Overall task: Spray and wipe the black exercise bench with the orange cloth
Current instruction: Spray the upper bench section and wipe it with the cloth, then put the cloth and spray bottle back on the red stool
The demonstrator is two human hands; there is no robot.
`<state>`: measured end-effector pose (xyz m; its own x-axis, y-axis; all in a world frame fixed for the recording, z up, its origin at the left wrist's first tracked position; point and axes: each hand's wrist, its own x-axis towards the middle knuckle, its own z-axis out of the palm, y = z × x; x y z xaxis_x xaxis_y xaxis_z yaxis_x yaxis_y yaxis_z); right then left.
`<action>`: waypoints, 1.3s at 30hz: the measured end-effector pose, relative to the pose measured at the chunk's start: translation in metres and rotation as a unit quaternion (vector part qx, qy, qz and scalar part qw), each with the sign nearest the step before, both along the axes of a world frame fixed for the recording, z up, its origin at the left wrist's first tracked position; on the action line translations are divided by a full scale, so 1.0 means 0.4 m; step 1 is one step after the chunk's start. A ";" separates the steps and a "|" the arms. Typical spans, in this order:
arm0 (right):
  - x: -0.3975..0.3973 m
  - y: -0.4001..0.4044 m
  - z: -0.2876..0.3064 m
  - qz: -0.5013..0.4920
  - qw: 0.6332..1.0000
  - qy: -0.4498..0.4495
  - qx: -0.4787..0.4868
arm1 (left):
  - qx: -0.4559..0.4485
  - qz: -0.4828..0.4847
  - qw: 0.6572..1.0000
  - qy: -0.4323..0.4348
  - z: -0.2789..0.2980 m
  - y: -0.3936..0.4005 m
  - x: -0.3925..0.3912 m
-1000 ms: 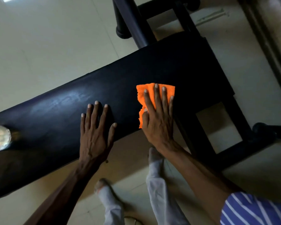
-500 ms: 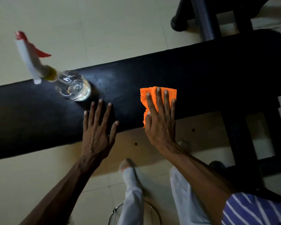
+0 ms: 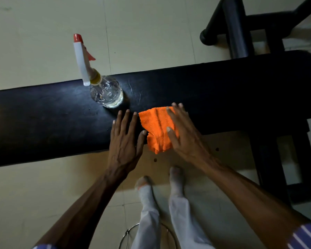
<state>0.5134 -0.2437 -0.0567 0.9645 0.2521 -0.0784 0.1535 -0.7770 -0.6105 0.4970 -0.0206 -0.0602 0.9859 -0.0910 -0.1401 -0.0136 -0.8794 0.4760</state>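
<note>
under right hand (image 3: pixel 183 137), orange cloth (image 3: pixel 155 130), on bench (image 3: pixel 223 97)

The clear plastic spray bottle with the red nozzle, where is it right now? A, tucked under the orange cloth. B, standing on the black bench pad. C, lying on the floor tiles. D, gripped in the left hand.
B: the clear plastic spray bottle stands upright on the black bench pad, just beyond the left hand, which lies flat and holds nothing.
</note>
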 end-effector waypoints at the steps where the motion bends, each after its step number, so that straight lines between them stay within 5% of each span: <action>1: 0.010 -0.017 0.012 -0.029 1.000 0.001 0.007 | -0.008 -0.002 1.000 0.001 0.005 -0.021 0.014; 10: 0.063 -0.073 0.092 -0.116 0.988 0.082 0.065 | 0.035 -0.044 0.995 0.086 0.081 -0.143 0.116; 18: 0.092 -0.015 0.153 -0.146 0.979 0.098 0.100 | -0.081 0.117 0.976 0.167 0.116 -0.082 0.110; 25: 0.130 0.168 0.153 -0.148 0.973 0.125 0.125 | -0.136 0.213 0.959 0.132 0.125 0.151 0.037; 34: 0.170 0.468 0.154 -0.148 0.966 0.116 0.176 | -0.243 0.128 0.946 0.174 0.169 0.472 0.083; 39: 0.202 0.552 0.171 -0.230 0.954 0.044 0.187 | -0.205 0.044 0.962 0.177 0.195 0.536 0.142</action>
<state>0.5944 -0.0229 0.0117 0.9735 -0.1710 -0.1518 -0.2164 -0.4753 -0.8528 0.5539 0.1937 0.0180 0.8895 -0.1285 -0.4386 0.2792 -0.6070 0.7441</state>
